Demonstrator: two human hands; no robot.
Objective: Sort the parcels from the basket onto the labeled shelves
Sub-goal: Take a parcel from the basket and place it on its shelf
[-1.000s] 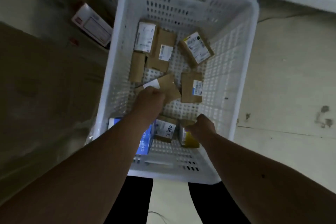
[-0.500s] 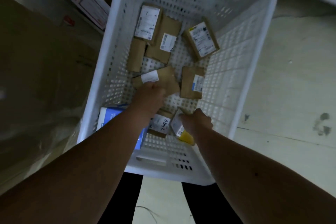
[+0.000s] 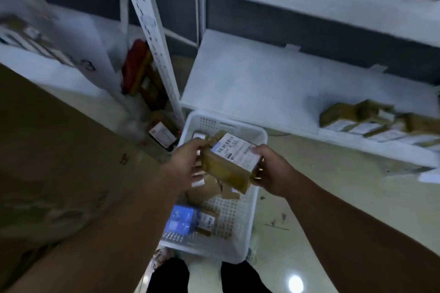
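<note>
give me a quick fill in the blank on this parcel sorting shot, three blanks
1. The brown parcel is held by ____ hands.
2. The white basket stands on the ____.
3. The box at the basket's near left corner is ____ in colour.

Missing words: both; floor; blue

Head camera looks steeply down, close above basket [image 3: 260, 137]

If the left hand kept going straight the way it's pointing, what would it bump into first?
The left hand already grips the brown parcel, so that blocks it first. Past the parcel, the right hand holds the other end. Depth is hard to judge here.
</note>
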